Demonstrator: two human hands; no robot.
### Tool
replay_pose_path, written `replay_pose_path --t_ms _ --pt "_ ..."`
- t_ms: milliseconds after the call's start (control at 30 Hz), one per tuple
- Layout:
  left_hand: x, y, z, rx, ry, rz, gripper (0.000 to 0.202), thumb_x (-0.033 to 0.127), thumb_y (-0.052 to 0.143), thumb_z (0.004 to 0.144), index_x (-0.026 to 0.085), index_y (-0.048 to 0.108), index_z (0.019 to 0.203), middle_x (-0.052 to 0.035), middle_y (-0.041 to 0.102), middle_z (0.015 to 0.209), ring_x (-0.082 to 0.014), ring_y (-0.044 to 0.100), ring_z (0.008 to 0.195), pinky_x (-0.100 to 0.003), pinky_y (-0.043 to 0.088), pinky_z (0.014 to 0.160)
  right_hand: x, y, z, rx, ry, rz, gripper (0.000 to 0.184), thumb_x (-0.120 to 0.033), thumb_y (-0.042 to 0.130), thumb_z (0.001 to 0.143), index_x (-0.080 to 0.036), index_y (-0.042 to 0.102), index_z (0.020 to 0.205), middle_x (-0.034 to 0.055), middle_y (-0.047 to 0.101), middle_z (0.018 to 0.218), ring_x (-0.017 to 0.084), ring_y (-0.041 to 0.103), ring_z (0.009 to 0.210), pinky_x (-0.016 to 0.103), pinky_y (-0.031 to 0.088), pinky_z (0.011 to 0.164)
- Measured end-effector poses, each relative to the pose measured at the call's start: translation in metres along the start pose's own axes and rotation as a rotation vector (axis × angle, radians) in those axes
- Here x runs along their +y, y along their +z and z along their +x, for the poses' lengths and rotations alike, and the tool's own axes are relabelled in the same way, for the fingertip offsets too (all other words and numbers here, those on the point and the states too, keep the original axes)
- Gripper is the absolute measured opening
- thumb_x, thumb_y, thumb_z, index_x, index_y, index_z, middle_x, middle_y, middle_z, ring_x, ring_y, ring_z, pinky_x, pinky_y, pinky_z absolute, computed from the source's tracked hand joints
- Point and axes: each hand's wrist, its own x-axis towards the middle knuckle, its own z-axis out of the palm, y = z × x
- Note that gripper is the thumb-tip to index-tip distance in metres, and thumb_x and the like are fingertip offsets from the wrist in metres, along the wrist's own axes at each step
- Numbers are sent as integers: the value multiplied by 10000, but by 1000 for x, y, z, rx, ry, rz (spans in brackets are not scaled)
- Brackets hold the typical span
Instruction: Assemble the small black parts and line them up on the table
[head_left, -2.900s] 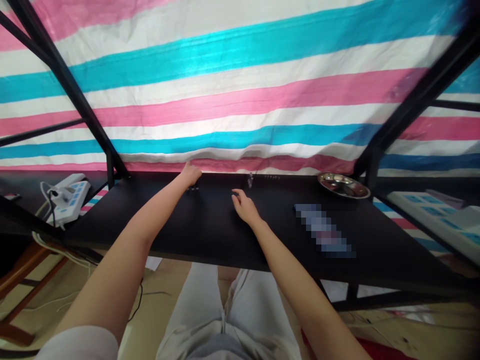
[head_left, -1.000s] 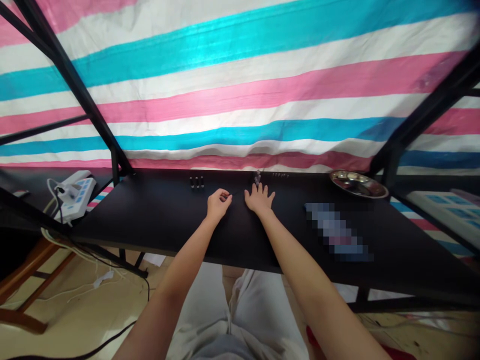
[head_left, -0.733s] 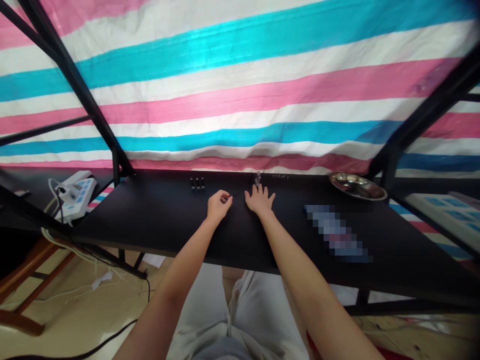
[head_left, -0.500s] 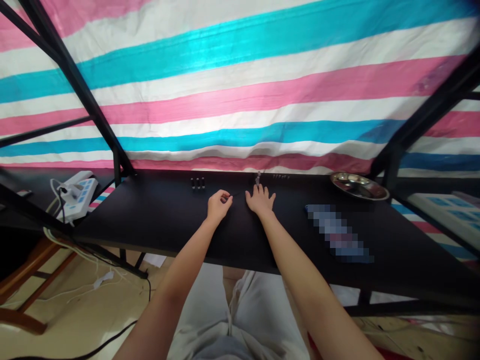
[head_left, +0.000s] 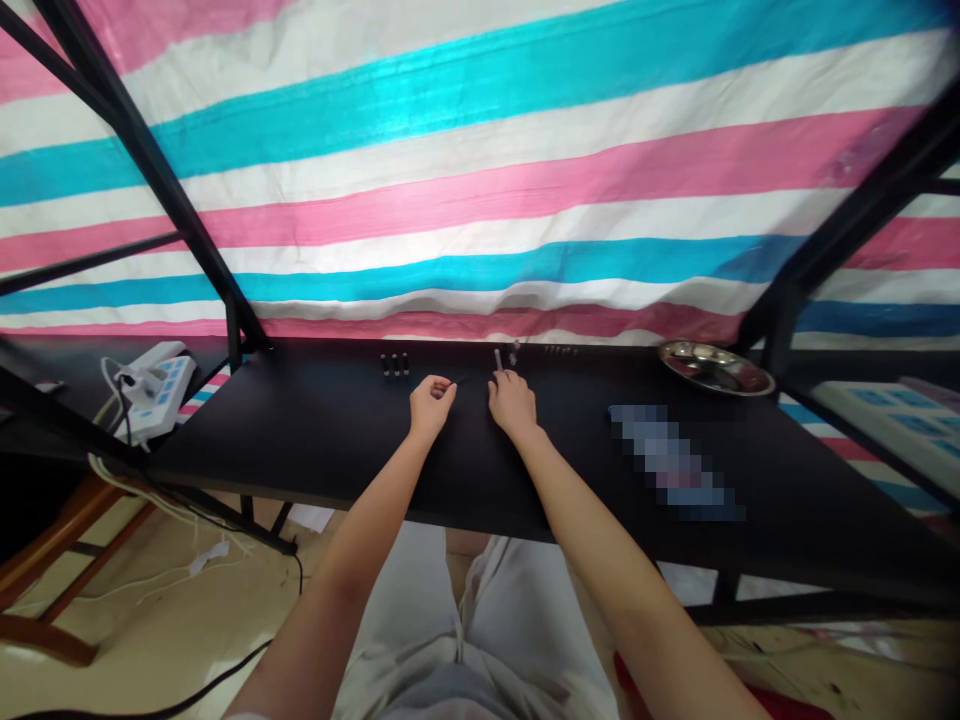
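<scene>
Both my hands rest near the back middle of a black table (head_left: 315, 440). My left hand (head_left: 430, 400) is curled shut on a small dark thing I cannot make out. My right hand (head_left: 511, 400) is closed, pinching a small clear upright piece (head_left: 497, 359) that sticks up above its fingers. Another small clear piece (head_left: 514, 351) stands just behind it. Three small dark pieces (head_left: 394, 364) stand in a row to the left of my left hand. A row of tiny dark pieces (head_left: 560, 351) lies at the table's back edge.
A metal dish (head_left: 716, 369) sits at the back right. A blurred-out flat object (head_left: 675, 464) lies right of my right arm. A white power strip (head_left: 150, 385) with cables is at the left. A striped tarp (head_left: 480, 180) hangs behind, with black frame bars either side.
My left hand came back from the three dark pieces to the table's middle. My right hand, flat with spread fingers half a second ago, has now closed and lifted a small clear piece.
</scene>
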Motion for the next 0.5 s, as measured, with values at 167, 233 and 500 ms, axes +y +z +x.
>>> replay_pose_path --t_ms 167,233,500 --pt "-6 0 3 44 -54 -81 156 286 643 666 151 589 722 -10 597 660 -100 538 588 -236 448 609 2 3 4 153 -64 151 249 -206 381 837 -132 572 979 153 548 995 249 505 926 368 414 786" --pt "-8 0 3 47 -63 -106 165 289 648 663 148 587 723 -11 596 661 -101 541 590 -238 450 611 5 5 6 235 -92 251 218 -194 377 822 -142 562 926 137 551 931 238 508 887 365 413 785" --pt "-7 0 3 33 -76 -118 146 263 648 668 144 586 726 -18 596 667 -103 546 599 -241 452 622 2 -4 6 347 -122 636 204 -294 332 861 -183 501 886 48 549 762 167 521 694 313 426 713"
